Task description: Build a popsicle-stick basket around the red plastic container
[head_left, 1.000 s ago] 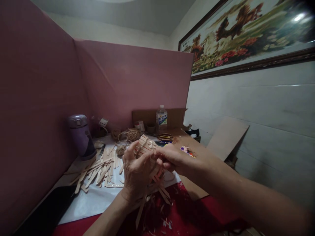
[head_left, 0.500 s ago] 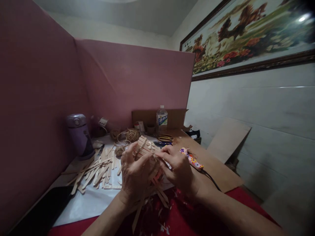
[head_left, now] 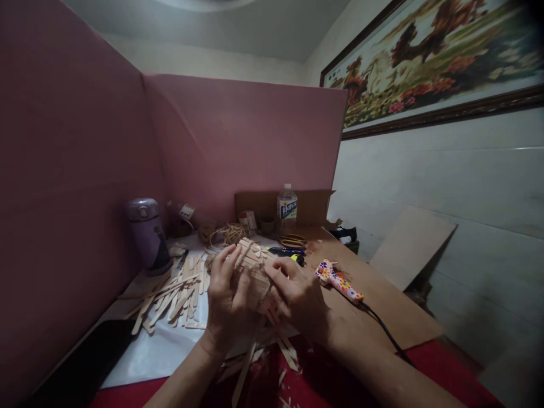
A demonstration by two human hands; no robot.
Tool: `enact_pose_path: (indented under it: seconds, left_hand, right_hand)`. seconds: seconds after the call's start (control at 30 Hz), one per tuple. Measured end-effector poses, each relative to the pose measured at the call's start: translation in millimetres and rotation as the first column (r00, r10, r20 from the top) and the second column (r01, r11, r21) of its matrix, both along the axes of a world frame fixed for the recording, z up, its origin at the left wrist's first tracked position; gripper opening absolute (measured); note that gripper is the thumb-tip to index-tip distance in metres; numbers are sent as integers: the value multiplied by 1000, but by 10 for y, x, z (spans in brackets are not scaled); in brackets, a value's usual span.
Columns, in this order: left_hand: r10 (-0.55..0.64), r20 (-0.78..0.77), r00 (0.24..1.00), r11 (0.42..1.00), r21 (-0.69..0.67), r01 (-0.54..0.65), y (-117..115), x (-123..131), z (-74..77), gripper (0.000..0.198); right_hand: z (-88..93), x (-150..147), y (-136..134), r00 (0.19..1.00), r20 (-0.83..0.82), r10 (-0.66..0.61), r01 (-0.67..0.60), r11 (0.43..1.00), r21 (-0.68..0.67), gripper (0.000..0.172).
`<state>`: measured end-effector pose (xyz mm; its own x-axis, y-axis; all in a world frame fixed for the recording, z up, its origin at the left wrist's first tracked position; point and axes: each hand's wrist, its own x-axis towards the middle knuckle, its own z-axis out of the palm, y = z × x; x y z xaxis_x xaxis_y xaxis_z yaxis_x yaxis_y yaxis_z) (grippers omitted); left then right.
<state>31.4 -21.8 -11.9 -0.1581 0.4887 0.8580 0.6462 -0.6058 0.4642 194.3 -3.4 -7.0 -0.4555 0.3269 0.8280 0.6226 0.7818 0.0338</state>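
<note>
A small structure built of glued wooden craft sticks is held up between both hands over the table. My left hand wraps round its left side, fingers closed on the sticks. My right hand grips its right side, fingers pressed against the sticks. Loose craft sticks lie spread on a white sheet to the left. A patterned glue gun with a black cord lies on brown cardboard just right of my right hand.
A purple flask stands at the left by the pink partition. Twine, scissors, a water bottle and a cardboard box sit at the back. A dark phone lies front left. Stick scraps litter the red cloth.
My right hand has drawn back from over the glue gun to the stick structure and now grips it. The glue gun lies uncovered on the cardboard. The view shifted slightly.
</note>
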Motion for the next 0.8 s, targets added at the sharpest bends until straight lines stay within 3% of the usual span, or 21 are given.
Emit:
enact_pose_path:
  seconds: [0.17,0.53,0.8]
  left_hand:
    - [32,124,992,999,-46,-26,30,-71,78,28]
    - [-28,262,965,961,-258,99,43,-219,216,25]
    - [-101,328,939,917,-337,216,0,-157,247,44]
  right_hand:
    - [24,-98,5,999,33,25,-24,1000,-2,18]
    - [-116,-183,-13,1000,16,1,-5,971,240,30]
    - [-123,-185,-23,1000,20,-23,16,961,278,28]
